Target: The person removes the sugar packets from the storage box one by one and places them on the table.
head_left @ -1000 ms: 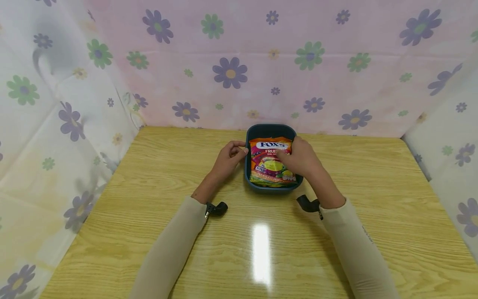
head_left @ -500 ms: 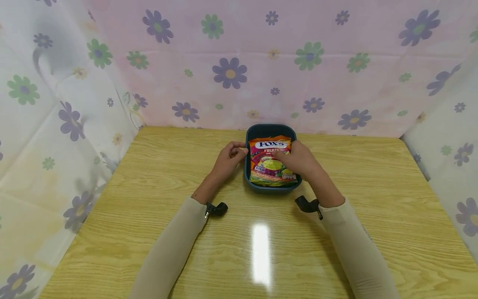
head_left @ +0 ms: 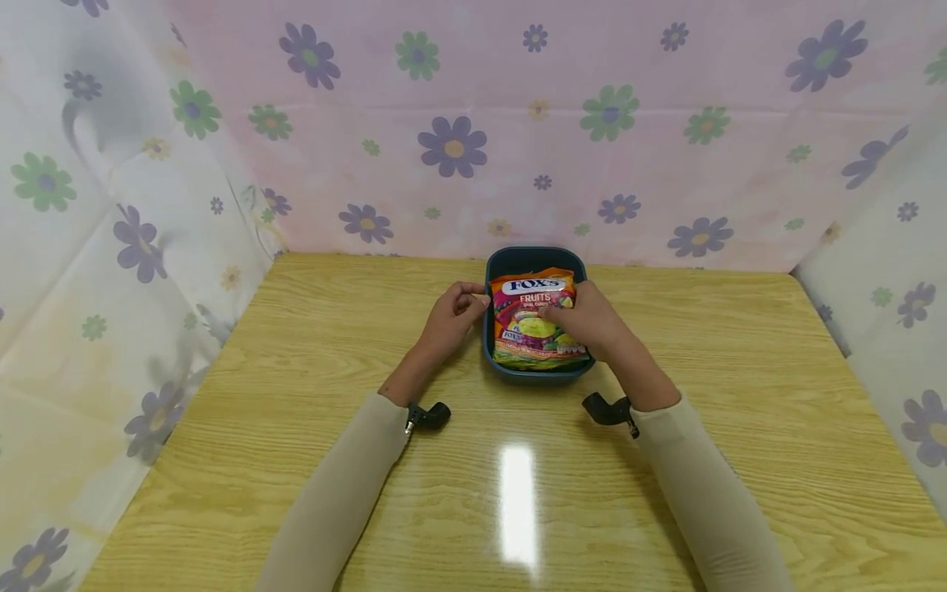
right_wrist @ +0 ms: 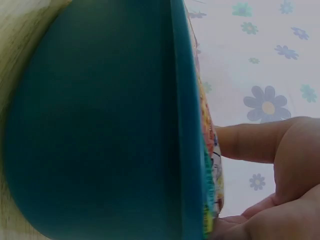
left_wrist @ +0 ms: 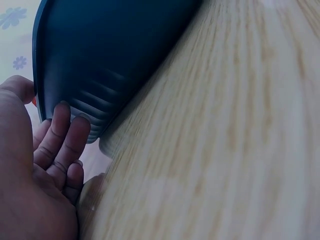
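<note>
candy bag (head_left: 528,321), printed fox's fruits, lies face up inside a dark blue-green container (head_left: 536,376), which stands near 12 o'clock on the worktop (head_left: 333,353), close to the flowered backdrop (head_left: 510,197). the bag takes up most of the container; a dark gap shows at 12 o'clock, with the bag's crimped end at 6. whether anything lies under it cannot be told. right hand (head_left: 595,321), at 3 o'clock: thumb on the bag's printed face, fingers over its side edge, so closed on the bag in a pinch; the fingertips are partly hidden. left hand (head_left: 453,319), at 9 o'clock: thumb at the rim, fingers against the outer wall, closed lightly on the container. handling, judged: bag probably light to moderate, soft film over loose hard pieces, so it should give and shift under pressure; glossy film may slip between dry fingers, and a hard pull could strain a seam. little risk of breakage otherwise. best hold looks to be a broad pinch at 3 o'clock, or the loose end at 12 where there is finger room. container appears stiff, smooth, likely plastic, ribbed on the wall near the left hand; its rim at 9 or 3 should take a steadying grip well.
</note>
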Tool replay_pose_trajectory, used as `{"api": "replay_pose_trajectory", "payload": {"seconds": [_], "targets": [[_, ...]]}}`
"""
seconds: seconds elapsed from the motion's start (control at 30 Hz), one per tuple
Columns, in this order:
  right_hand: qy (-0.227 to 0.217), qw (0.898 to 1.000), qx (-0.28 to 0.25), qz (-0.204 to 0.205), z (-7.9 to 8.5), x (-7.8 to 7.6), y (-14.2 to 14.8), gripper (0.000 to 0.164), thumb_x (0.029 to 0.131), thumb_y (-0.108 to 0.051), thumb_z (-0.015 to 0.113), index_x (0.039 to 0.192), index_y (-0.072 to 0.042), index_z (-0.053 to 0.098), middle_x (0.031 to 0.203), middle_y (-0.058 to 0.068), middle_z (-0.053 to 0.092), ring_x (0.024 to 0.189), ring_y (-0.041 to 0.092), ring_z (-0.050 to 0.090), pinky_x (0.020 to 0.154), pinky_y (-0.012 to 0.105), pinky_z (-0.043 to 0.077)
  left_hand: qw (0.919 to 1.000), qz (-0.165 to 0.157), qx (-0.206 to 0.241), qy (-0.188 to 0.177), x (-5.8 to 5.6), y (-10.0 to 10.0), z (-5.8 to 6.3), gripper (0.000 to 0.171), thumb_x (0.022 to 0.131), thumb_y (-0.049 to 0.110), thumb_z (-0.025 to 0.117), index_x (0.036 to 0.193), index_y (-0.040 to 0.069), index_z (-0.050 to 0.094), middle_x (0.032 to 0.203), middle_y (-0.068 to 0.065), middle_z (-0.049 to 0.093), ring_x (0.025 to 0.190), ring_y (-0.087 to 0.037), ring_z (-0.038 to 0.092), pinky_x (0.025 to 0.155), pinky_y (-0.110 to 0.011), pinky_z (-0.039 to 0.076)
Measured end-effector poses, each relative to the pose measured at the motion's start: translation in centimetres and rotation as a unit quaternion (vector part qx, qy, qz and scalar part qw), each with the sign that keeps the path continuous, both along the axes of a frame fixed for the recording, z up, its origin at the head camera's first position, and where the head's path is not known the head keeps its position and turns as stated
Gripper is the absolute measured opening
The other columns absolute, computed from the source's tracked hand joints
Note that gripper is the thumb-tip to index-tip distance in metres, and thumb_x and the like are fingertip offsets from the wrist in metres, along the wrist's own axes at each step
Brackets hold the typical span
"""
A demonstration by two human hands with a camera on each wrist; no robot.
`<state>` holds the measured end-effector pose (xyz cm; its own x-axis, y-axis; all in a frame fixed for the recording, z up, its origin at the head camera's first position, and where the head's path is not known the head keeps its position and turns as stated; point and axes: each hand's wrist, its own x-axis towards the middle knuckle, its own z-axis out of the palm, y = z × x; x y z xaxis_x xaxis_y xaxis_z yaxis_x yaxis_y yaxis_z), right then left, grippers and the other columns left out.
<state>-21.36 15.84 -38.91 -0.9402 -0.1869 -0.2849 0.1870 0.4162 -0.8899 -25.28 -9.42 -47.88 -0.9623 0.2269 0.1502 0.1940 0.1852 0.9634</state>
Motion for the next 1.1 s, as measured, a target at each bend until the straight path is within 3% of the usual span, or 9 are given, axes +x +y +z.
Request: {"api": "replay_pose_trajectory", "payload": {"seconds": [0.3,0.67,0.93,1.1], "targets": [[-0.023,0.999,0.015,-0.04,0.26,0.03,-0.33,0.061,0.106,-0.02,0.068,0.15,0.008,0.035,0.137,0.025,0.054,0.113,0.033,0.067,0.093,0.043,0.06,1.0,0.004,0.003,0.002,-0.17,-0.15,-0.33,0.035,0.11,0.024,0.062,0.136,0.001,0.059,0.102,-0.014,0.071,0.1,-0.035,0.062,0.086,-0.031,0.045],[-0.021,0.998,-0.016,-0.065,0.12,0.05,-0.4,0.07,0.106,-0.018,0.067,0.159,0.005,0.026,0.147,0.026,0.046,0.123,0.036,0.061,0.104,0.048,0.055,0.9999,-0.001,-0.004,0.011,-0.06,-0.24,-0.45,0.032,0.11,0.026,0.061,0.133,0.004,0.06,0.097,-0.011,0.07,0.091,-0.023,0.059,0.082,-0.032,0.044],[-0.003,0.995,-0.058,-0.08,-0.27,0.36,-0.09,0.071,0.108,-0.016,0.064,0.162,0.005,0.022,0.147,0.027,0.046,0.126,0.037,0.059,0.105,0.048,0.053,0.9999,-0.007,0.006,0.014,-0.09,-0.08,-0.37,0.036,0.11,0.025,0.061,0.136,0.0,0.06,0.096,-0.01,0.069,0.096,-0.041,0.061,0.081,-0.029,0.043],[0.001,0.993,-0.071,-0.092,-0.19,0.58,0.46,0.07,0.108,-0.016,0.064,0.162,0.003,0.022,0.144,0.026,0.048,0.122,0.036,0.061,0.1,0.045,0.057,0.9998,-0.01,0.007,0.018,-0.16,-0.08,-0.39,0.035,0.111,0.024,0.06,0.135,-0.001,0.06,0.094,-0.009,0.069,0.094,-0.041,0.061,0.08,-0.029,0.043]]}}
